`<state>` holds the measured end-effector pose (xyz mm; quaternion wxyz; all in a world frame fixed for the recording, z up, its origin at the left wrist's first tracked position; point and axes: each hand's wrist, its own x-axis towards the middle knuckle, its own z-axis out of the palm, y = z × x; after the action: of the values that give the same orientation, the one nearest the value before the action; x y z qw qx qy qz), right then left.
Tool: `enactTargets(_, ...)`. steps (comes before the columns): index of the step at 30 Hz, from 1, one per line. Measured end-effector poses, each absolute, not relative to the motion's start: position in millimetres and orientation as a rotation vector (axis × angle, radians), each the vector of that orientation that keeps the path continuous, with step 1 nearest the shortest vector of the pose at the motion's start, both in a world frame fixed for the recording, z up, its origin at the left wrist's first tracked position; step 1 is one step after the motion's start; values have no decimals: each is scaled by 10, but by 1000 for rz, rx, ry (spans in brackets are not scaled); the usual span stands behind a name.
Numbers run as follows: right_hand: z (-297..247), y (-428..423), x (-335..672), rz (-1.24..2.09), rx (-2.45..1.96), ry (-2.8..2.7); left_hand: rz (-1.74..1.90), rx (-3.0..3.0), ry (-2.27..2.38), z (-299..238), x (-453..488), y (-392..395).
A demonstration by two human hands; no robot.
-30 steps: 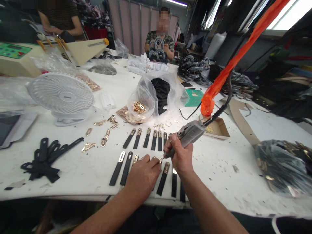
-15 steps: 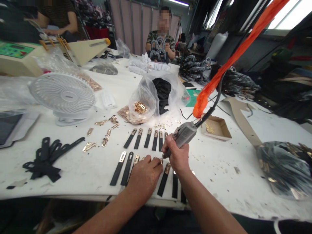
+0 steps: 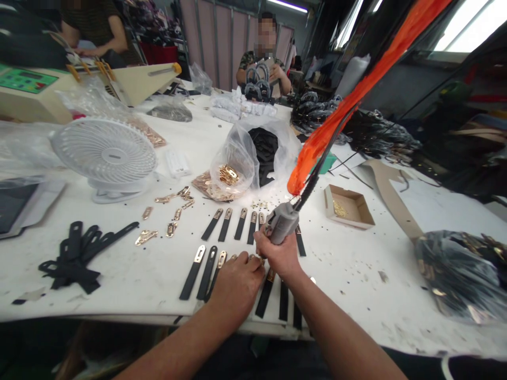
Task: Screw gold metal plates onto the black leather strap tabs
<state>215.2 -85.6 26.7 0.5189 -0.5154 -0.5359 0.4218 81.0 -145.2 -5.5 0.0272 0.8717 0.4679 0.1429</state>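
My right hand (image 3: 282,257) is wrapped round a grey electric screwdriver (image 3: 283,221), which is tilted with its tip down by my left fingertips. The tip itself is hidden. My left hand (image 3: 238,278) lies over the front row, its fingers pressed together at the gold plate of a black strap mostly covered by the hand. Beside it lie other black straps with gold plates, such as the slanted strap (image 3: 192,275) on the left and the strap (image 3: 266,295) between my wrists. A second row, with a black strap (image 3: 240,227), lies behind.
Loose gold plates (image 3: 171,229) and a pile of black straps (image 3: 75,261) lie left, near a white fan (image 3: 106,153). Behind is a clear bag (image 3: 237,142) of gold parts. A cardboard box (image 3: 350,208) holds small gold pieces. An orange strip (image 3: 336,119) hangs down to the screwdriver.
The screwdriver and my right hand have swung left and a little toward me, the tool now steeper. The orange strip moved left too. My left hand stays almost in place.
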Motion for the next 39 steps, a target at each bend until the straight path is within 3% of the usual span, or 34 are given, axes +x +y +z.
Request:
enactTargets(17,196,-856,2110,980,-1196,-1327,497,2719,1425,-147,793,-1443)
enactTargets(25,472,-944,2223,1212,-1029,-1165,425,2772,1424,-49,780,-1419)
enactTargets(31,559,-1060,2967,950,-1046,-1006,521,2837,1321,-17,751,-1399)
enactTargets(39,269,-897,3609,640,-1184,-735,718,2880,1217,-97,686,-1338)
